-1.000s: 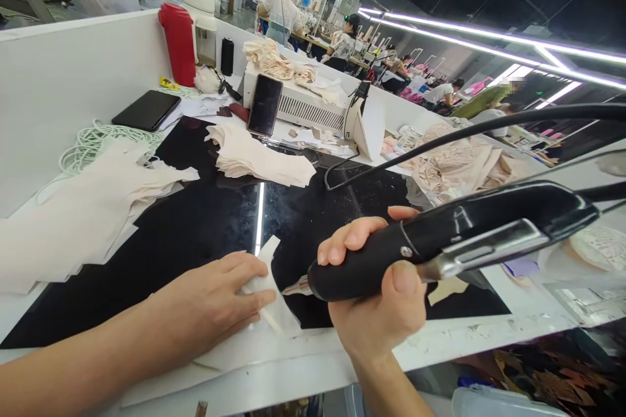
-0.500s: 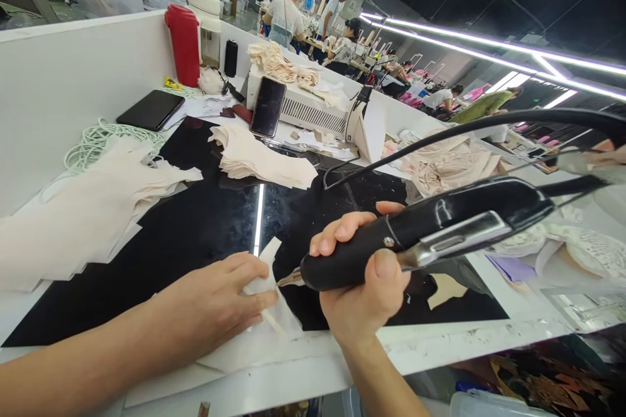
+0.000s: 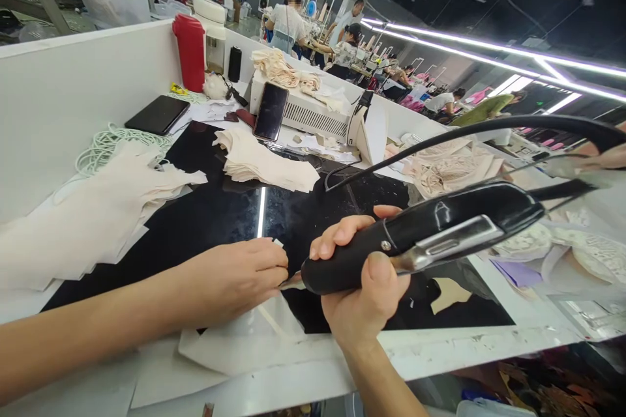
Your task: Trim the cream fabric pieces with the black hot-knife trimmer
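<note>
My right hand (image 3: pixel 359 280) is wrapped around a black corded hand tool (image 3: pixel 420 228) with a metal lever along its side. The thumb lies near the lever, and the tool's slim metal tip (image 3: pixel 293 283) points left, close to my left fingers. My left hand (image 3: pixel 244 273) is closed, its fingers together over a thin cream fabric piece (image 3: pixel 281 316). Most of that piece is hidden under the hand; a small pale end shows above the fingertips. A black shiny work surface (image 3: pixel 229 215) lies beneath.
Stacked cream fabric pieces (image 3: pixel 107 202) lie at left, with another stack (image 3: pixel 268 159) at the back. Behind stand a phone (image 3: pixel 270 111), a tablet (image 3: pixel 156 115), a red tumbler (image 3: pixel 189 52) and a white vented box (image 3: pixel 313 114). The tool's black cable (image 3: pixel 469 124) arches at right. People work far behind.
My left hand has moved right and slightly up, its fingers closing over the fabric piece's upper end and nearly hiding it. My right hand and the tool hold almost the same place.
</note>
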`<state>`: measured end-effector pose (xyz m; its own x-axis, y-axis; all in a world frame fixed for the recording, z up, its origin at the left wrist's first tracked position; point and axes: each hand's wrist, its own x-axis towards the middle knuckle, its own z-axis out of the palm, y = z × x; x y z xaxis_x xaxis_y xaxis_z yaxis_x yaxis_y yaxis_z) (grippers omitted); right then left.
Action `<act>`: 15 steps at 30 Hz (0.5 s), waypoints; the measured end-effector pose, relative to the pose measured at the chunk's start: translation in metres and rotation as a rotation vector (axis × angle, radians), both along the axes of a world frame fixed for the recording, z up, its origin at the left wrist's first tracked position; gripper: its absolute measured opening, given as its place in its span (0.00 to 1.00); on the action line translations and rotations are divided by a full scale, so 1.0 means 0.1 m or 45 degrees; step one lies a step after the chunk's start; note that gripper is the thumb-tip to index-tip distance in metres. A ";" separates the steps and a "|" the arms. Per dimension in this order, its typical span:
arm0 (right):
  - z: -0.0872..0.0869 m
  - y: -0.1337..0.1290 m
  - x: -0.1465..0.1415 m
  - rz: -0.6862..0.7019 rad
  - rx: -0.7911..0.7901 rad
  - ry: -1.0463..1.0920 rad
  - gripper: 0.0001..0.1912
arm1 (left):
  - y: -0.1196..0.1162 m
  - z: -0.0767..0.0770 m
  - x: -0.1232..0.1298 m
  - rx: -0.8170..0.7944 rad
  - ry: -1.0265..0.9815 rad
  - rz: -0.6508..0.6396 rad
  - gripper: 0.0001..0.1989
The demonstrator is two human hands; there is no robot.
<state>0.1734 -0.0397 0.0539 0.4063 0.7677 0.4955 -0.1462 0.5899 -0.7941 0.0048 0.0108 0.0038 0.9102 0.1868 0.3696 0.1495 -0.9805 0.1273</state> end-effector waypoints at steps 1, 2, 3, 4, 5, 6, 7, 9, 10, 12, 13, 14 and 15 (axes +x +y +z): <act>0.00 0.00 0.00 0.000 0.008 0.000 0.18 | 0.04 0.00 0.02 0.000 0.039 -0.029 0.07; 0.00 0.00 0.00 0.001 0.014 0.004 0.18 | 0.08 0.00 0.02 -0.012 0.066 -0.049 0.08; -0.01 -0.01 0.01 0.006 0.018 0.010 0.18 | 0.11 0.00 0.02 -0.037 0.076 -0.054 0.08; -0.01 -0.01 0.02 0.015 0.020 0.017 0.18 | 0.14 0.00 0.00 -0.079 0.073 -0.047 0.08; -0.01 -0.02 0.02 0.025 0.023 0.021 0.17 | 0.15 0.00 -0.02 -0.138 0.063 -0.034 0.09; -0.01 -0.03 0.03 0.034 0.025 0.020 0.17 | 0.15 0.00 -0.06 -0.206 0.048 -0.021 0.10; -0.01 -0.03 0.04 0.038 0.026 0.015 0.17 | 0.15 0.01 -0.10 -0.272 0.031 -0.012 0.11; -0.01 -0.05 0.05 0.035 0.021 -0.003 0.17 | 0.13 0.01 -0.18 -0.375 0.007 -0.008 0.12; -0.01 -0.06 0.05 0.032 0.016 -0.009 0.17 | 0.11 0.02 -0.22 -0.405 -0.006 -0.007 0.13; -0.01 -0.07 0.05 0.040 0.010 -0.005 0.17 | 0.08 0.01 -0.27 -0.424 -0.032 0.003 0.13; -0.01 -0.08 0.05 0.048 0.010 0.005 0.17 | 0.06 0.01 -0.29 -0.419 -0.032 0.006 0.12; -0.01 -0.08 0.04 0.055 0.016 0.017 0.17 | 0.04 0.00 -0.30 -0.406 -0.031 0.010 0.12; 0.00 -0.09 0.04 0.058 0.023 0.031 0.17 | 0.02 0.00 -0.31 -0.388 -0.031 0.017 0.11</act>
<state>0.1777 -0.0482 0.0535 0.3829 0.7769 0.4998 -0.1923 0.5962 -0.7795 -0.0262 0.0127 0.0033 0.8984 0.3045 0.3165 0.1557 -0.8946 0.4189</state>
